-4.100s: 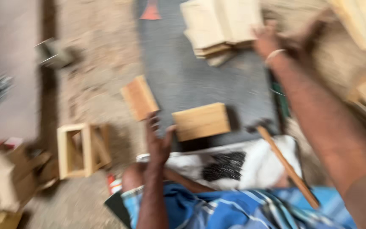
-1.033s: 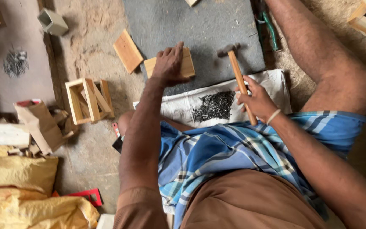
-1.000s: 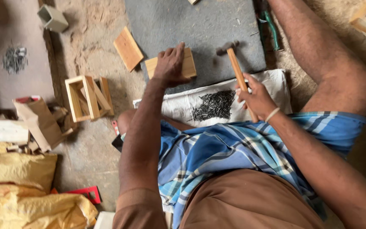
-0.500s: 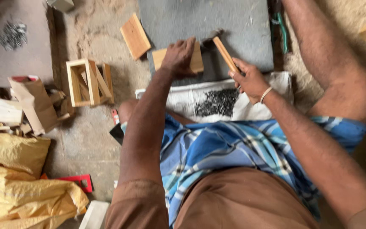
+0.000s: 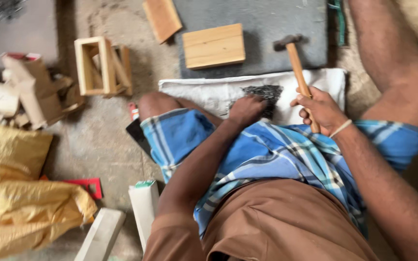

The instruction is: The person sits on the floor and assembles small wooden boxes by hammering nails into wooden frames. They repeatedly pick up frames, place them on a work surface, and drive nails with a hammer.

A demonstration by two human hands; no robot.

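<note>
Two hands are at work in my view, both low over a white sack point(image 5: 204, 92) spread on the floor in front of the blue checked cloth across the lap. My right hand point(image 5: 318, 108) is wrapped fully around the wooden handle of a hammer point(image 5: 297, 63), fingers closed tight; the handle slants up and away, and the dark metal head rests on the grey mat point(image 5: 267, 19) just beyond the sack. My left hand point(image 5: 246, 108) sits curled on a dark pile of nails point(image 5: 267, 94) lying on the sack, fingertips down in the pile; I cannot tell whether it has any nails pinched or how far it is closed. One flat wooden block point(image 5: 214, 46) lies on the mat, well apart from the hammer head, and a thinner wooden slat point(image 5: 162, 18) lies partly off the mat's left edge. Farther left on the sandy floor stands an open wooden frame box point(image 5: 100, 65), with pale wood offcuts point(image 5: 22, 89) beside it and a yellow sack point(image 5: 20, 193) nearer me.
</note>
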